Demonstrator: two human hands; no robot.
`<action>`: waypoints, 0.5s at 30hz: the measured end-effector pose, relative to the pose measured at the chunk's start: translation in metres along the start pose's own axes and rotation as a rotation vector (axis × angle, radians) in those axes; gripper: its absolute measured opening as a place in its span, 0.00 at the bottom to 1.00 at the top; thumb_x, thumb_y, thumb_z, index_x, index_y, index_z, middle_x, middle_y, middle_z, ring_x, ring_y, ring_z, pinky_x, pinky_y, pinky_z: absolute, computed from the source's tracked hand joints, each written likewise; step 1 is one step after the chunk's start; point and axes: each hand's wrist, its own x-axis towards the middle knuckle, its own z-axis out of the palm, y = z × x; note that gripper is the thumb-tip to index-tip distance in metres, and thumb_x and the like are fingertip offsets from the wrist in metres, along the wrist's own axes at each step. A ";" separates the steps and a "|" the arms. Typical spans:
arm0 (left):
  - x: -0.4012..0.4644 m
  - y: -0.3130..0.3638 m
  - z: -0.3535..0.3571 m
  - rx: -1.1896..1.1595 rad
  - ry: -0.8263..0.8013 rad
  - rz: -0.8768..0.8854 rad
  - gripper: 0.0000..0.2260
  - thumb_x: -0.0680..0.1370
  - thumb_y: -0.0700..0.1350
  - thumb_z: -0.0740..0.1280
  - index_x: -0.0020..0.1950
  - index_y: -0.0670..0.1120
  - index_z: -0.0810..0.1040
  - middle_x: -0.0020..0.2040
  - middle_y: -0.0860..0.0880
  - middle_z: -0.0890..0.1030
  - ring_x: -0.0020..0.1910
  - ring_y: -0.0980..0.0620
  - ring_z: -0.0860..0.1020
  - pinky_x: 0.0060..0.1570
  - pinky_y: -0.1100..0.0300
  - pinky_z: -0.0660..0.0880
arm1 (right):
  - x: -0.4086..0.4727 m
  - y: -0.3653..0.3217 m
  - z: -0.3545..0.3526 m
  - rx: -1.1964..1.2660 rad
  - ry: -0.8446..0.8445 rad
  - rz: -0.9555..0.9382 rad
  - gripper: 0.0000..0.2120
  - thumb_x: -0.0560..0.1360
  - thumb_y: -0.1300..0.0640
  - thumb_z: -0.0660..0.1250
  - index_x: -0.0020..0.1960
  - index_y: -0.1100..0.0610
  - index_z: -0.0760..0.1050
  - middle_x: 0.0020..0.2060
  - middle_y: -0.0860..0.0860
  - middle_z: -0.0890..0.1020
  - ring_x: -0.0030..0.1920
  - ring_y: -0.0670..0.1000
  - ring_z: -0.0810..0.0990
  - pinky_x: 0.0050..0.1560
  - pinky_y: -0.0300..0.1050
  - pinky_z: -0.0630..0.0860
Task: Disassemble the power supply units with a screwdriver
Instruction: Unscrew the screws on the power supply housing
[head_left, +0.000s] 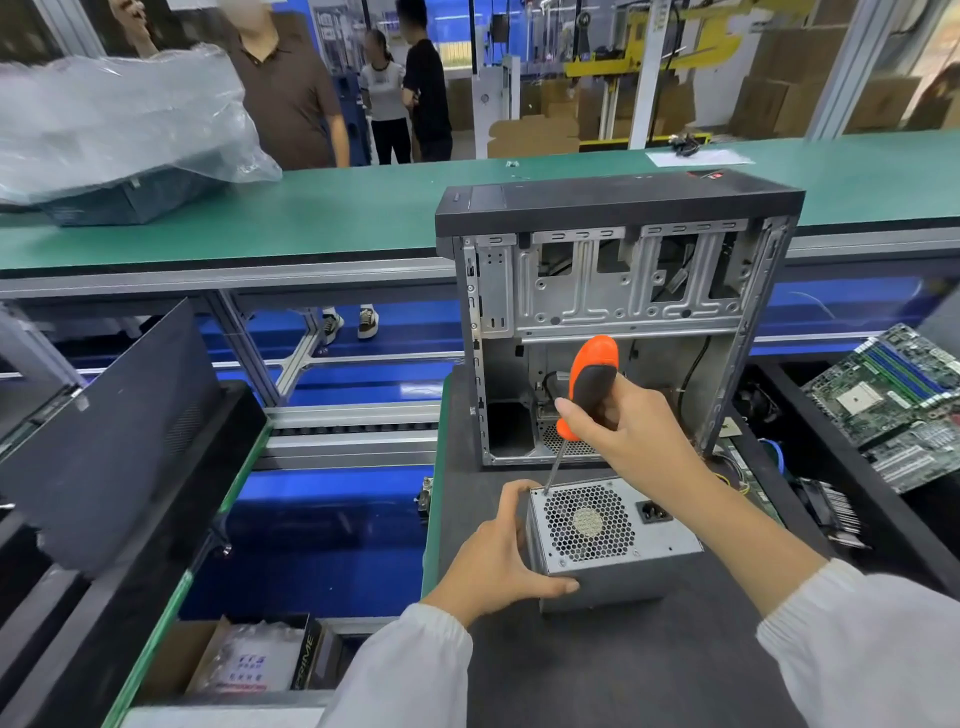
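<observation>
Power supply unit (610, 540) stands on dark counter (597, 670), fan grille up, just in front of opened computer case (613, 322)

Left hand (498, 558) wraps fingers round unit's near-left corner, likely bracing it against twist

Right hand (623, 421) clenched round orange-black screwdriver (582, 400), shaft tilted, tip at top-left corner screw – screw removal seemingly under way

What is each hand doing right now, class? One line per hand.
Left hand: closed around the left side of the power supply unit, steadying it.
Right hand: closed on the screwdriver, tip at the unit's top-left corner.
</observation>
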 end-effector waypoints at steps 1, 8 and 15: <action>0.000 0.001 0.000 0.008 0.004 0.008 0.41 0.63 0.59 0.79 0.64 0.65 0.54 0.46 0.59 0.74 0.42 0.55 0.73 0.36 0.77 0.66 | 0.000 0.000 0.000 0.004 0.002 0.004 0.11 0.74 0.46 0.67 0.38 0.47 0.68 0.26 0.47 0.75 0.30 0.47 0.74 0.33 0.39 0.69; 0.002 0.001 -0.004 0.021 0.006 0.011 0.40 0.63 0.59 0.79 0.64 0.63 0.55 0.48 0.62 0.72 0.30 0.63 0.72 0.31 0.74 0.67 | 0.011 -0.010 -0.005 -0.069 -0.144 0.065 0.15 0.71 0.49 0.72 0.33 0.48 0.67 0.21 0.40 0.71 0.25 0.42 0.69 0.29 0.31 0.64; 0.005 -0.002 -0.006 0.001 -0.031 -0.033 0.41 0.61 0.60 0.79 0.65 0.63 0.56 0.37 0.60 0.79 0.33 0.60 0.74 0.42 0.69 0.74 | 0.039 -0.024 -0.006 -0.212 -0.248 0.120 0.15 0.67 0.48 0.76 0.33 0.51 0.71 0.27 0.45 0.75 0.30 0.43 0.74 0.31 0.39 0.69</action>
